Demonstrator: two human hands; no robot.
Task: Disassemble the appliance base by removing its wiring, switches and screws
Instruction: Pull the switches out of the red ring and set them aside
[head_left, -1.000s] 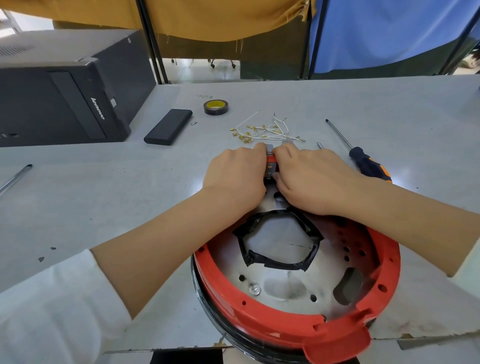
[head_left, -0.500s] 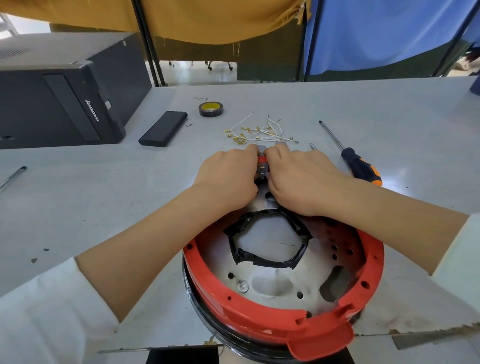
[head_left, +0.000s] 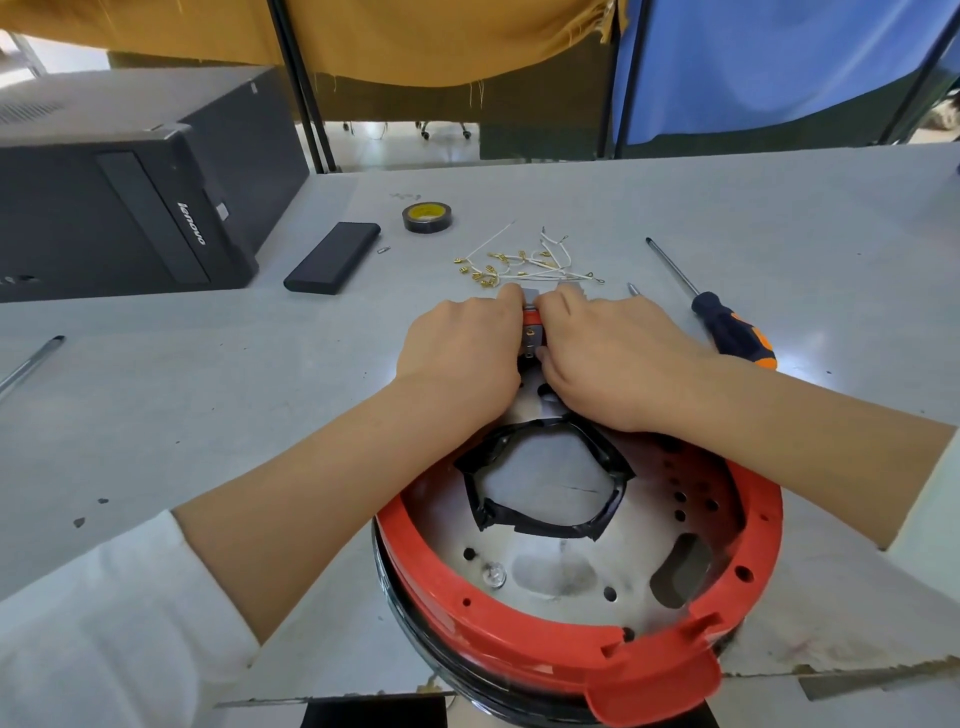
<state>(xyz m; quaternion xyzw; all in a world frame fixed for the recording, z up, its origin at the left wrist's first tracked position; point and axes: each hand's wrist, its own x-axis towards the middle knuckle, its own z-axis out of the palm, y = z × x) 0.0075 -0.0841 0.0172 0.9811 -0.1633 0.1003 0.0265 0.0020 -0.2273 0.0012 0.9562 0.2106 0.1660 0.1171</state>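
Head view: both hands meet at the far rim of the appliance base (head_left: 519, 639), which sits at the near table edge. Left hand (head_left: 462, 353) and right hand (head_left: 613, 358) each pinch a side of the small grey-and-red switch block (head_left: 532, 325) between them, fingers curled onto it. Compared with a second back, grip and hand placement unchanged; only the camera has shifted slightly. Switch not visibly lifted, so probably still seated, being worked loose. Just beyond the fingertips: pulled wires with brass terminals (head_left: 519, 262), so wiring looks largely out. Right of the right hand: screwdriver (head_left: 727, 327), lying idle. One screw (head_left: 493, 575) remains in the plate, near side.
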